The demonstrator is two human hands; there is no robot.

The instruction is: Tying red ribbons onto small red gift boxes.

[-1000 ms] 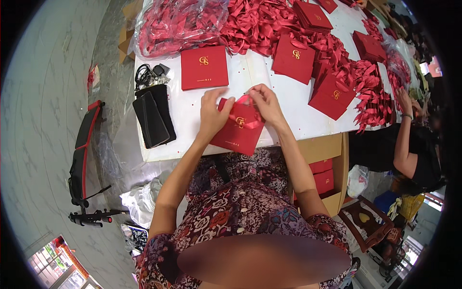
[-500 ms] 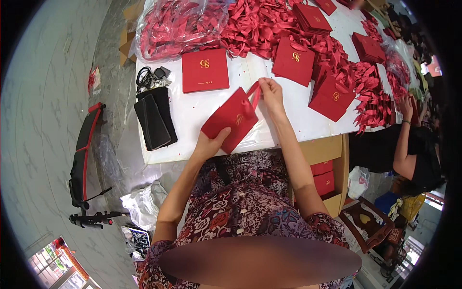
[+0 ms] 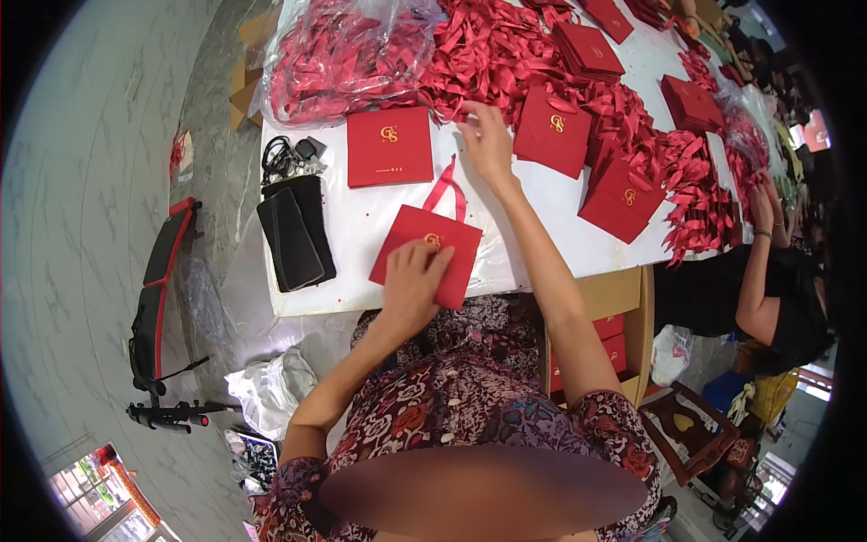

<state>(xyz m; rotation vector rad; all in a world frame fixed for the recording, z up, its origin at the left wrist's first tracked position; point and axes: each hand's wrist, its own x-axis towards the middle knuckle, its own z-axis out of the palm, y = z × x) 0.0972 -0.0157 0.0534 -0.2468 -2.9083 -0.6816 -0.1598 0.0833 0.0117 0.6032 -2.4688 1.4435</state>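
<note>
In the head view, my left grip (image 3: 415, 280) lies palm down on a flat red bag (image 3: 461, 244) with a gold emblem, fingers and thumb spread over its face rather than closed around it. The bag sits at the near edge of the white desk (image 3: 352, 235), tilted, one corner jutting past the edge. From its far side a red ribbon loop (image 3: 442, 188) stretches across the white surface.

My right grip (image 3: 490, 154) is reached out beyond the loop, fingers parted, nothing visible between them, beside the near fringe of a heaped ribbon pile (image 3: 492, 54). Left of the pile bulges a clear plastic sack (image 3: 352, 63) packed with more red ribbon. Nearer me lies a square red stack (image 3: 390, 163); to the right, two more groups, a ribboned stack (image 3: 553, 144) and a fanned stack (image 3: 621, 208), rest near loose strands.

A black case (image 3: 291, 239) and tangled cables (image 3: 280, 158) occupy the desk's left side. Below the right edge, a cardboard box (image 3: 610, 294) holds red items (image 3: 612, 348), while a co-worker in black (image 3: 759, 298) stretches both arms toward the far-right ribbons.
</note>
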